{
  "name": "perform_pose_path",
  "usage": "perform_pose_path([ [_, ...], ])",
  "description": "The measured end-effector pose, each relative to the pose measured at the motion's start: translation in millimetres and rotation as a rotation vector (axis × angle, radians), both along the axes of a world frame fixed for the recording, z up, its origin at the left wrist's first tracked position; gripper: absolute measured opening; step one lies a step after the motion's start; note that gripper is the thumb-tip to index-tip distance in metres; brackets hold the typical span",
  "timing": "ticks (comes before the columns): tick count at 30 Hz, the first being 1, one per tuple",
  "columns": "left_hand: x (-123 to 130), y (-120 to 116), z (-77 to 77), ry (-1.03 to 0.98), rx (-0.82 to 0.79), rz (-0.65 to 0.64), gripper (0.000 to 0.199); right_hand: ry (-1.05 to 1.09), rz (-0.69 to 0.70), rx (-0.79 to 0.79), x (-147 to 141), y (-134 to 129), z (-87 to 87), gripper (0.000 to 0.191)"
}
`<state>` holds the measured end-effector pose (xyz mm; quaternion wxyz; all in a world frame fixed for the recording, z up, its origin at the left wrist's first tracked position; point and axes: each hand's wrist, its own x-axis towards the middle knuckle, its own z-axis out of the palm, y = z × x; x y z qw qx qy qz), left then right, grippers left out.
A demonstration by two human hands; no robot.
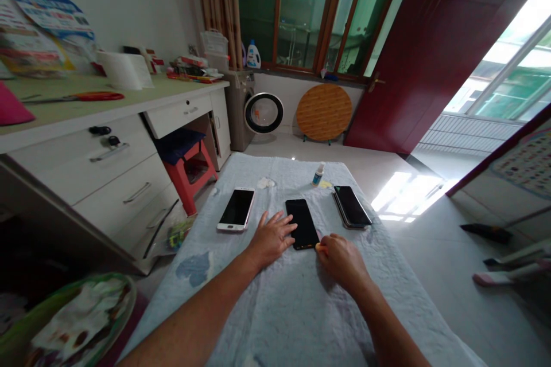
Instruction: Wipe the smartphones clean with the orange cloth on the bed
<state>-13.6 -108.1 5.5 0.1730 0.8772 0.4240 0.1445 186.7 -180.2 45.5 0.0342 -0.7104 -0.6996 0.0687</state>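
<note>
A black smartphone [302,222] lies face up on the cloth-covered table [275,321], between my two hands. My left hand [270,239] is open, fingers spread, with its fingertips on the phone's left edge. By the phone's lower right corner, my right hand [342,258] is closed; a small pale yellowish bit shows at its fingers, too small to name. To the left lies a white-framed smartphone [237,209] with a dark screen. On the right, a dark phone [352,206] rests on another one. Behind them stands a small spray bottle [318,175] beside a yellow patch.
A white desk [129,109] runs along the left, with a red stool [189,175] under it. A basin [81,321] of crumpled tissue stands at lower left. Farther back are a washing machine [238,109] with its door open, a round wooden board [323,110] and a red door [408,57].
</note>
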Motion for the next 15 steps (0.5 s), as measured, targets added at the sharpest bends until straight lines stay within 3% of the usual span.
perform_pose_path([
  [8, 2, -1, 0.2, 0.018, -0.022, 0.008, 0.041, -0.026, 0.023, -0.013, -14, -4, -0.5, 0.029],
  [15, 3, -3, 2.6, 0.021, -0.028, 0.024, 0.04, -0.004, 0.198, 0.019, -35, -8, -4.5, 0.027],
])
